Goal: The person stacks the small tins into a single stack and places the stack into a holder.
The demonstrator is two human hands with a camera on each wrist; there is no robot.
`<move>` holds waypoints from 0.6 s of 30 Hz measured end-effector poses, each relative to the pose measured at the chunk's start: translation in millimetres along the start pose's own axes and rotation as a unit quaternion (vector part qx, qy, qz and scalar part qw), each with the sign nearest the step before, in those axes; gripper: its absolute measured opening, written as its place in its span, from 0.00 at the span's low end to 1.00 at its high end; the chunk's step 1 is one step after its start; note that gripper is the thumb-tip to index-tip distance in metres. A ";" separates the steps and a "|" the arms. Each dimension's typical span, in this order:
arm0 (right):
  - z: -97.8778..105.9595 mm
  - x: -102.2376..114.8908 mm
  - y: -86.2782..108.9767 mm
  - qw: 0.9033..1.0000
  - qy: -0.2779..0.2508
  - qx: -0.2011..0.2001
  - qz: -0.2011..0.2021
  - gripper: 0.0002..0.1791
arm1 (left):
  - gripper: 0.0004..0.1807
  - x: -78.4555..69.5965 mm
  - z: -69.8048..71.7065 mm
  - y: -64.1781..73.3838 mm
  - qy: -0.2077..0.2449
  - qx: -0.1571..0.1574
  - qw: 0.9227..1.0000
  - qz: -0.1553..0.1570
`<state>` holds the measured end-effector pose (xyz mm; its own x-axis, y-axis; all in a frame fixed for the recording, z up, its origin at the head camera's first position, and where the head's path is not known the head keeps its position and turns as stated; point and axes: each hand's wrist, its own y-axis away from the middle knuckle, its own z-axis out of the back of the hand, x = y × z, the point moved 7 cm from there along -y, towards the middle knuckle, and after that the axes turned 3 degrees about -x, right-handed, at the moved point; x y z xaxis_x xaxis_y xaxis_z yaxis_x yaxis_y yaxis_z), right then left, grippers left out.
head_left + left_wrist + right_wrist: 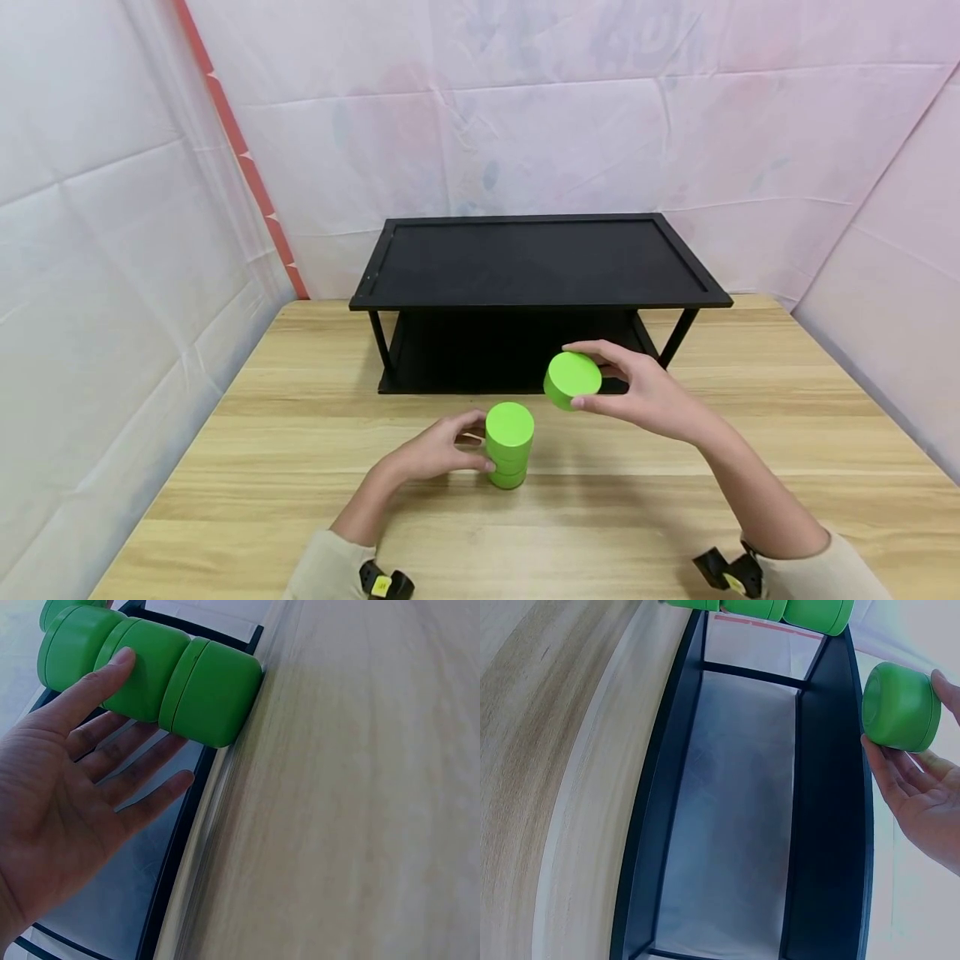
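Observation:
Three round green lidded containers (510,446) stand in a stack on the table. At the left side of the stack is my left hand (438,448), its thumb against the containers and its fingers fairly straight. In the left wrist view the thumb lies over the middle container (154,671), and some fingertips are hidden behind the stack. My right hand (637,392) pinches another green container (572,379) between thumb and fingers. It holds this one tilted in the air, to the right of the stack and higher. The right wrist view shows the held container (901,707) from below.
A black two-tier rack (540,262) stands at the back of the wooden table (300,417), behind the stack. Its lower shelf (480,350) lies close behind my right hand. White printed sheets (525,125) hang behind and at both sides of the table.

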<state>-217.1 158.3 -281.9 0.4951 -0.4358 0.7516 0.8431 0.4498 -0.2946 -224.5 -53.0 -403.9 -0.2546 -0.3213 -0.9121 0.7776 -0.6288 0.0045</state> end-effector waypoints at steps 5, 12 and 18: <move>-1.7 0.9 -1.1 1.000 0.003 0.001 0.006 0.31 | 0.30 -1.1 0.9 -0.2 0.002 0.000 1.000 -0.002; -4.7 2.4 -2.8 1.000 0.008 0.005 0.010 0.31 | 0.28 -18.7 1.8 4.4 0.009 0.000 1.000 -0.002; -7.7 3.1 -4.0 1.000 0.009 0.013 0.013 0.32 | 0.28 -32.7 3.6 9.1 0.013 0.002 1.000 -0.003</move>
<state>-217.3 149.1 -282.9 0.5210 -0.4372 0.7331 0.8243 0.4807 -0.2992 -211.1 -50.8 -372.6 -0.2432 -0.2990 -0.9228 0.7744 -0.6327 0.0009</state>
